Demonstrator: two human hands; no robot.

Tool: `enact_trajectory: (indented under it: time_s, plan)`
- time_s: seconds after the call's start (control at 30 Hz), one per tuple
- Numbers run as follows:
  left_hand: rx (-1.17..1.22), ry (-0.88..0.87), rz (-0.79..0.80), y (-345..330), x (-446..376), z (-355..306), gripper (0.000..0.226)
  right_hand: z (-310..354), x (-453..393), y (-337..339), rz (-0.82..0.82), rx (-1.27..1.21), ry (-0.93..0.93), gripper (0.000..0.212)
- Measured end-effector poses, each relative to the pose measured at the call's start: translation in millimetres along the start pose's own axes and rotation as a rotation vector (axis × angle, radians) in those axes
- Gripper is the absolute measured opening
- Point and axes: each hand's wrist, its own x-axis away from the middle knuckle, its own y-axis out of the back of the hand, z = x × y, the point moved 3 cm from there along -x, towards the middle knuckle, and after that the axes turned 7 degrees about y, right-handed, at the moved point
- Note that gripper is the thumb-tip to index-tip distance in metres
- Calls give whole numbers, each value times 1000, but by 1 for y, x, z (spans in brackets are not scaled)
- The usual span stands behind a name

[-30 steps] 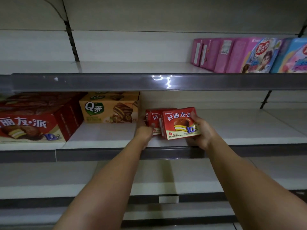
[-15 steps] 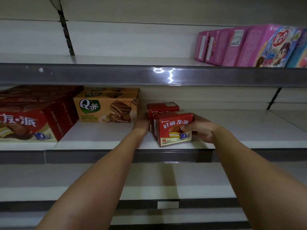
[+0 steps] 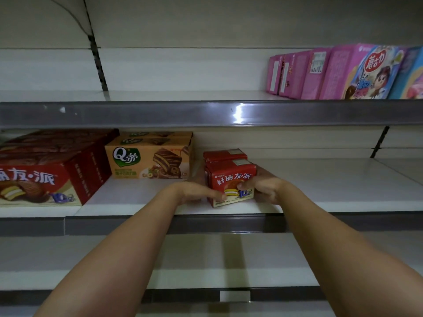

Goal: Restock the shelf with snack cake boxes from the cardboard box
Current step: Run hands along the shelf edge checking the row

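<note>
A small red snack cake box [image 3: 231, 179] stands upright near the front edge of the middle shelf [image 3: 332, 191]. A second red box [image 3: 225, 154] stands directly behind it. My right hand [image 3: 261, 187] holds the front box from its right side, thumb curled over the printed face. My left hand [image 3: 196, 193] lies flat on the shelf with straight fingers touching the box's lower left corner. The cardboard box is out of view.
On the same shelf, a yellow Q cake box [image 3: 148, 162] sits to the left, and a large red pie carton [image 3: 45, 170] at far left. Pink boxes [image 3: 320, 74] line the upper shelf's right side. White shelf surface stretches to the right of the hands.
The front red box has been lowered onto the shelf and squared up in front of the second one. My left hand moved from the rear box to the front box's lower corner.
</note>
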Motion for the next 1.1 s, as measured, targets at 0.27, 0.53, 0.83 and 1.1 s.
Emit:
enact_trajectory:
  time_s: [0.27, 0.53, 0.83, 1.1]
  plan:
    - [-349, -77, -504, 13, -31, 10, 62, 5, -26, -6, -190, 276, 35, 62]
    - [-114, 38, -762, 18, -37, 15, 33, 8, -70, -16, -233, 427, 41, 64]
    - [87, 47, -789, 14, -44, 12, 29, 3, -90, -23, -366, 576, 26, 56]
    - [32, 71, -725, 7, -42, 5, 25, 11, -79, -18, -468, 634, -11, 32]
